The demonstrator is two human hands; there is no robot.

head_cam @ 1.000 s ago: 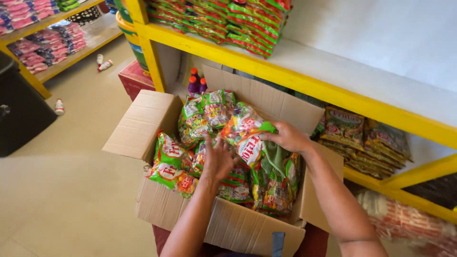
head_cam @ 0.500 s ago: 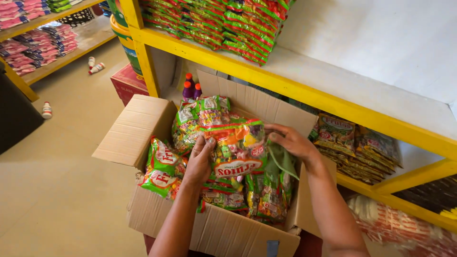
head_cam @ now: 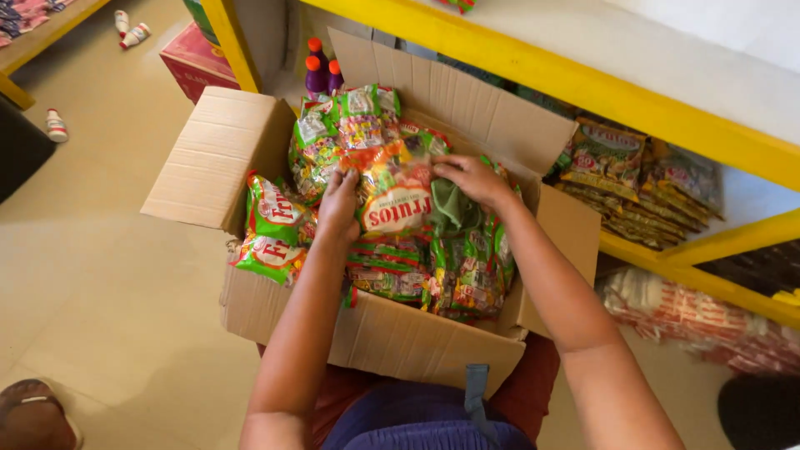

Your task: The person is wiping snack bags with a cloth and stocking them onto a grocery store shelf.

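Both hands, left hand and right hand, clamp a crinkly orange-and-green plastic candy packet just above the open brown cardboard box, which looks nearly full of similar packets; most unloading seems left.

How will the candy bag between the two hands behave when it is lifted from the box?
The candy bag probably sags, since its glossy film wrinkles around loose sweets. It may slip, being shiny. Left hand and right hand grip opposite edges.
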